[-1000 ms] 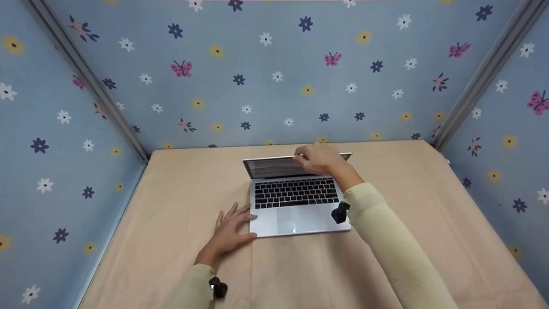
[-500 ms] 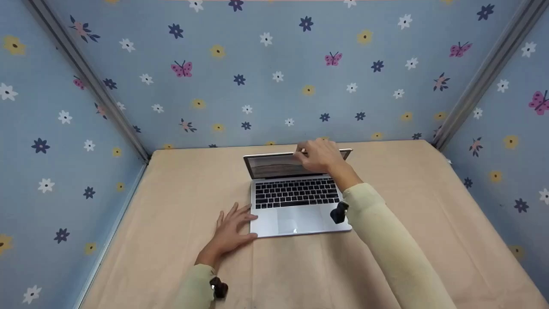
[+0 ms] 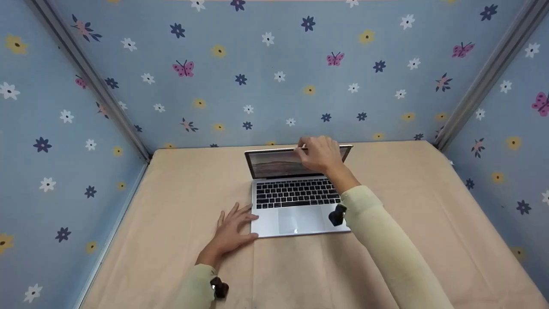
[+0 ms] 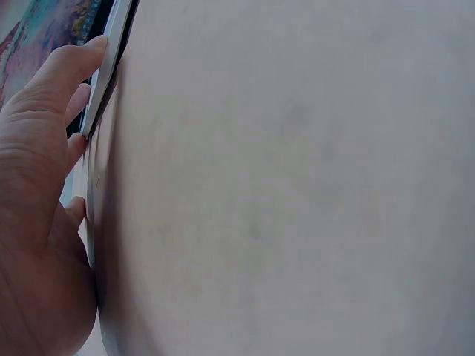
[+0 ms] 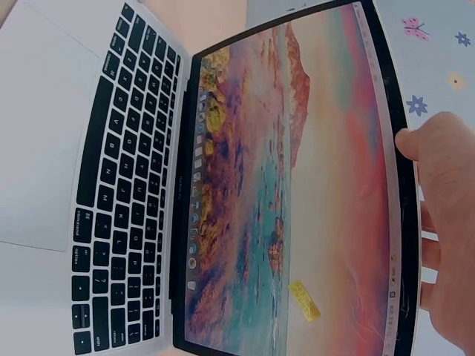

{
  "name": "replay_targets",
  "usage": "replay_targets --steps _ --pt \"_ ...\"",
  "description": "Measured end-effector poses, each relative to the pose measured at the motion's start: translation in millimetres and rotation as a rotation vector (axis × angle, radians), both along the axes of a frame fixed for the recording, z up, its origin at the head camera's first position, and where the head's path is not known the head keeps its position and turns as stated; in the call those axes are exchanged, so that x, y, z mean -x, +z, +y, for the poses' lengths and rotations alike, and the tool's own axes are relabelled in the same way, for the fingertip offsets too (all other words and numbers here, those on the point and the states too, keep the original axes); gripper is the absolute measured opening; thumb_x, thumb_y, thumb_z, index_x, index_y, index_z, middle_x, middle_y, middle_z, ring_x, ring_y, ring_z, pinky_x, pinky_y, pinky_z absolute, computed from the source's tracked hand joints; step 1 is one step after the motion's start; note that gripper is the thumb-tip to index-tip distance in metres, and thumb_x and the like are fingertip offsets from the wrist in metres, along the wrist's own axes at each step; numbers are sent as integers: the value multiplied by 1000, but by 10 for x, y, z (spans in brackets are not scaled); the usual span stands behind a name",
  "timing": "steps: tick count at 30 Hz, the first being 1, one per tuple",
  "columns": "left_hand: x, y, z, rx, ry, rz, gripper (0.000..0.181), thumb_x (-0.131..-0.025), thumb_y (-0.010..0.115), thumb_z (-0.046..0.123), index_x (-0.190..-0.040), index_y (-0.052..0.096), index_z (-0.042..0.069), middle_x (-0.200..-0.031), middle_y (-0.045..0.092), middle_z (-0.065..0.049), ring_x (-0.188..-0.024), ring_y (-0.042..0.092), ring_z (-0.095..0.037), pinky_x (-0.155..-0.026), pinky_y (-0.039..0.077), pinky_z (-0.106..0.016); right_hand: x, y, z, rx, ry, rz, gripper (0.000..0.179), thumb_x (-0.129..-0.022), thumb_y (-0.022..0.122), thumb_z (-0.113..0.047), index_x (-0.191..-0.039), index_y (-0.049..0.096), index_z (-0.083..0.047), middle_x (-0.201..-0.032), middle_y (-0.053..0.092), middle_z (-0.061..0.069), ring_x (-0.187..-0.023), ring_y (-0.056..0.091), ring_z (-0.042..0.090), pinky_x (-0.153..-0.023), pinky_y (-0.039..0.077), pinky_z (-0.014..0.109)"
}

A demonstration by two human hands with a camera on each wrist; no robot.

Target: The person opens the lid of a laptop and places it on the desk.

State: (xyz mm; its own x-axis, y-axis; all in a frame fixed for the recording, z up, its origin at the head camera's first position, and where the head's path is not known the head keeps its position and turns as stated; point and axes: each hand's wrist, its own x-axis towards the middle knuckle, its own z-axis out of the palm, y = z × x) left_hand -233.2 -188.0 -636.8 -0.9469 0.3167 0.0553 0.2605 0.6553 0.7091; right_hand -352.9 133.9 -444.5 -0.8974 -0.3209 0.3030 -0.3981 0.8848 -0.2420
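Observation:
A silver laptop [image 3: 266, 223] stands unfolded on the beige cloth, its black keyboard [image 3: 296, 193] facing the person. The thumb of my right hand [image 3: 321, 153] is on the screen side of the lid's top edge, with the fingers behind it, so the hand pinches the screen [image 3: 274, 164]. Lit with a colourful coast picture, the display [image 5: 297, 163] shows in the right wrist view. My left hand [image 3: 229, 234] lies with fingers spread along the base's left side, its thumb at the front corner. Thumb and fingertips touch that edge in the left wrist view.
Beige cloth [image 3: 184, 206] covers the flat surface around the laptop. Blue panels [image 3: 274, 56] with flowers and butterflies enclose the back and both sides, joined by grey corner posts [image 3: 94, 86]. A small yellow sticker [image 5: 304, 300] is on the screen.
My right hand has raised the top edge of the screen, tilting it further upright, so more of the display shows. The left hand has stayed at the base's left side.

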Motion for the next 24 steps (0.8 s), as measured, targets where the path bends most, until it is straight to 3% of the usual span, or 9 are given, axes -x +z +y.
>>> replay_targets --steps 3,6,8,11,17,24 --pt "6 -16 -1 -14 -4 17 51 -89 90 43 -135 78 23 -176 53 -12 -173 23 -56 -135 -2 -87 -13 -27 -18 18 -6 46 31 -109 69 -38 -126 79 -14 -85 78 11 -63 54 23 -57 45 37" --pt "15 -34 -7 -15 -3 25 52 -88 90 43 -135 79 25 -176 53 -11 -173 24 -56 -135 -2 -87 -27 -53 -33 35 -28 79 33 -108 71 -38 -130 77 -14 -111 84 13 -90 74 34 -79 62 50" --pt "19 -39 -6 -9 -3 22 52 -88 90 43 -135 78 24 -177 52 -11 -173 23 -56 -135 -2 -87 -34 -71 -42 45 -43 105 34 -107 74 -39 -132 76 -16 -126 81 13 -113 76 38 -96 62 59" --pt "19 -25 -7 9 -4 -4 53 -90 89 42 -138 77 22 -178 51 -11 -175 21 -53 -136 -2 -85 -46 -104 -64 68 -58 171 34 -105 79 -36 -132 76 -16 -134 77 16 -129 69 42 -102 57 65" --pt "12 4 2 25 1 -34 53 -92 89 42 -140 77 21 -179 49 -10 -176 19 -52 -137 -4 -84 -69 -197 -128 89 -106 359 32 -101 86 -33 -124 78 -14 -121 71 18 -114 65 41 -86 54 59" --pt "16 -2 3 25 5 -33 53 -92 89 40 -140 76 21 -180 49 -9 -176 19 -51 -137 -4 -83 -97 -308 -175 140 -193 466 33 -96 90 -36 -115 79 -11 -106 68 14 -94 61 34 -75 52 49"
